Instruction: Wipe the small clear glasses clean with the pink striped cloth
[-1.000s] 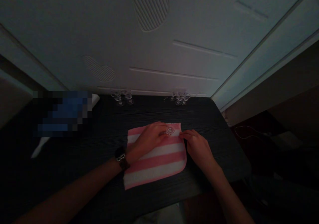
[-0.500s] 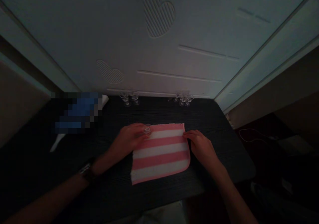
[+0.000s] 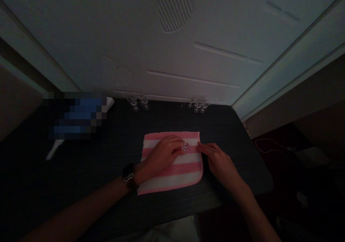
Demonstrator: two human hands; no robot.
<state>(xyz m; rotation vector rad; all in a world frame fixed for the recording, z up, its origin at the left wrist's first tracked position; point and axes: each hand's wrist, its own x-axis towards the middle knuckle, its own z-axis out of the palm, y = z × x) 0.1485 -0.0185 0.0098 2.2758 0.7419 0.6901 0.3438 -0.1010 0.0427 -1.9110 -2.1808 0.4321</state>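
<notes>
My left hand (image 3: 168, 150), with a dark watch on the wrist, is closed on a small clear stemmed glass (image 3: 185, 145). The glass is over the upper right part of a pink and white striped cloth (image 3: 172, 181). The cloth lies spread on a dark table. My right hand (image 3: 217, 158) is at the cloth's right edge, with its fingertips together on that edge near the upper corner. My left palm and forearm hide part of the stripes.
Small stemmed glasses (image 3: 138, 102) stand at the back left of the dark table (image 3: 113, 141). Several more glasses (image 3: 198, 106) are at the back right, near a pale panel (image 3: 172, 55) with raised hearts. A blurred blue object (image 3: 81, 116) lies at left. A cable (image 3: 264, 149) is beyond the right edge.
My left hand has carried the small glass rightward across the cloth, from its upper left edge toward my right hand. My right hand stays at the cloth's right edge. The view has shifted slightly.
</notes>
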